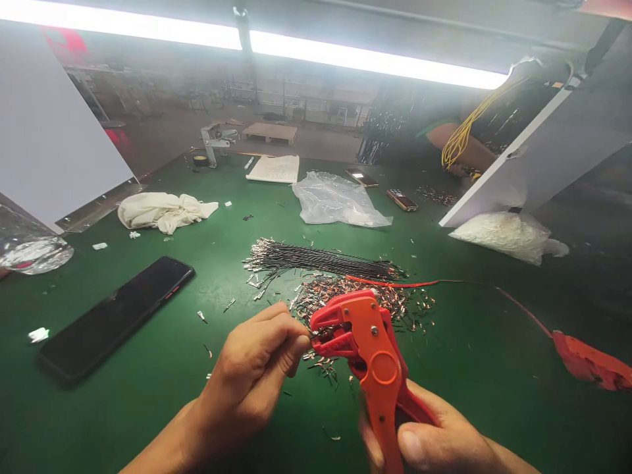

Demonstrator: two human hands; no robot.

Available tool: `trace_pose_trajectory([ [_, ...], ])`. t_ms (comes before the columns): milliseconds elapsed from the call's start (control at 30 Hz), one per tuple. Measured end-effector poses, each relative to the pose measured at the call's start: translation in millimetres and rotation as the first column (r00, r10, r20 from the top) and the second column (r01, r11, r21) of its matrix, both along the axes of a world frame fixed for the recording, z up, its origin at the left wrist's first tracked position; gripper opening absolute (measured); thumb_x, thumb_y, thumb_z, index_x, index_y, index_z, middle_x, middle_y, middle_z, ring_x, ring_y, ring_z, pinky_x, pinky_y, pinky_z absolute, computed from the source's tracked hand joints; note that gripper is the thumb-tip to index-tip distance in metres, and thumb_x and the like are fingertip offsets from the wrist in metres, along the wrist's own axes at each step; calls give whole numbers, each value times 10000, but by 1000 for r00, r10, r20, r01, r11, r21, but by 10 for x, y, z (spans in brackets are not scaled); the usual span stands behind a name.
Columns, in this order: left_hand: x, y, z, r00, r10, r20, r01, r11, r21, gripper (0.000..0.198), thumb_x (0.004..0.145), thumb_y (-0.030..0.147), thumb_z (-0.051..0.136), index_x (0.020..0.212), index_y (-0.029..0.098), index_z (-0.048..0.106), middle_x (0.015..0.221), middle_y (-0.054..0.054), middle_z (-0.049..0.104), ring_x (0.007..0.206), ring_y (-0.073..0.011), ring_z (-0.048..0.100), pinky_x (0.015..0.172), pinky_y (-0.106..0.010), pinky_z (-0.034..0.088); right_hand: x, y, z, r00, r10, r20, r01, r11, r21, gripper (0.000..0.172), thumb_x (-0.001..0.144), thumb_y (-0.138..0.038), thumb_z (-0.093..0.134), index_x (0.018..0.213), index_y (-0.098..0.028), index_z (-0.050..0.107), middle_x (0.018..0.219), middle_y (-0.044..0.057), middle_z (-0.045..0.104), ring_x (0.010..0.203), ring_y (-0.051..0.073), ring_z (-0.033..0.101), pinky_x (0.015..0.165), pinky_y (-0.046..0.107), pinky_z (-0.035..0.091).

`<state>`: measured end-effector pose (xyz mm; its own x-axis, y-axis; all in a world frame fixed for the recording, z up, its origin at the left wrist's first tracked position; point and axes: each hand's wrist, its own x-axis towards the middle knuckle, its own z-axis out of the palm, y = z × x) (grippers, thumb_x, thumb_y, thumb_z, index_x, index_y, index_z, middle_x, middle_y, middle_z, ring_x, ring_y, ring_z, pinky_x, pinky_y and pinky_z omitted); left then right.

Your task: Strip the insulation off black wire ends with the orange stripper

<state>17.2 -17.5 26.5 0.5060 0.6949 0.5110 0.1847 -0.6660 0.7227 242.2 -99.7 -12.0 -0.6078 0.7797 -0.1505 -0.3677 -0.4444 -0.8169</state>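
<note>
My right hand point(439, 431) is wrapped round the handles of an orange and red wire stripper point(380, 359), its jaws pointing left. My left hand point(266, 362) is closed in a pinch right at the jaws. A short dark wire point(315, 334) runs from its fingertips into the jaw opening; most of it is hidden by the fingers. Behind the tool lies a bundle of black wires point(326, 258) with metal terminals at the left ends. Cut wire scraps point(355, 296) with copper ends are heaped between bundle and stripper.
A black phone point(118, 316) lies at left, a white cloth point(165, 210) behind it. Farther back are a clear plastic bag point(338, 201), a paper sheet point(274, 169) and two small phones. A red strip point(395, 284) crosses rightward. Another person's arm point(464, 148) shows behind the right panel.
</note>
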Motion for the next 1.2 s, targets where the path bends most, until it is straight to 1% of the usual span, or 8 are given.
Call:
trace_pose_trajectory([
  [333,-10,15,9,1000,15,-22,-12,991,131,191,908,84,473,749,171,534,572,39,453,517,-78,424,485,-188,355,7,1,-83,995,43,91,-46,998,32,500,770,-605,639,778,-107,591,589,-14,483,519,89,444,532,214,388],
  [533,-5,30,-18,1000,4,-1,-4,988,158,170,901,77,477,783,177,546,571,28,470,525,-95,396,484,-211,341,32,-28,-81,987,8,161,-7,1000,-1,496,748,-629,640,719,-137,578,563,-17,466,488,81,418,500,212,374],
  [700,7,52,-81,999,50,5,-50,981,186,124,896,101,512,834,183,581,604,21,548,507,-89,428,480,-208,353,-11,-77,-211,983,-45,178,46,999,-1,550,747,-689,605,642,-153,539,495,-30,428,422,65,384,428,199,318],
  [833,11,59,-116,997,78,-18,-73,977,203,102,902,133,525,830,176,583,590,39,517,476,-74,403,456,-196,336,-17,-127,-283,975,-121,186,135,989,-65,530,714,-686,660,721,-176,518,486,-58,410,403,54,344,409,191,290],
  [1000,5,51,-157,987,151,-60,-129,953,273,94,893,112,537,838,179,575,603,44,518,488,-69,421,471,-194,349,1,-101,-152,984,-130,122,141,986,-84,477,800,-619,627,825,-152,538,536,-39,471,436,68,404,449,195,346],
  [1067,1,52,-183,975,217,-45,-193,932,307,103,884,94,541,846,183,573,613,44,534,492,-68,433,479,-192,360,17,-60,-51,985,-166,50,168,985,-46,422,850,-554,593,899,-137,557,613,-1,543,506,100,486,519,230,420],
  [1133,-2,61,-213,959,284,-8,-262,895,360,117,872,72,553,873,186,576,625,43,544,513,-72,441,501,-195,374,67,-11,57,963,-261,71,255,963,82,386,866,-514,583,971,-144,572,737,51,620,662,166,580,636,297,474],
  [1200,-3,76,-235,944,330,32,-312,854,417,141,857,57,574,913,186,583,634,39,541,539,-82,437,523,-207,379,160,35,152,896,-418,152,368,889,272,359,909,-507,511,1050,-183,577,819,57,641,738,200,595,687,332,486],
])
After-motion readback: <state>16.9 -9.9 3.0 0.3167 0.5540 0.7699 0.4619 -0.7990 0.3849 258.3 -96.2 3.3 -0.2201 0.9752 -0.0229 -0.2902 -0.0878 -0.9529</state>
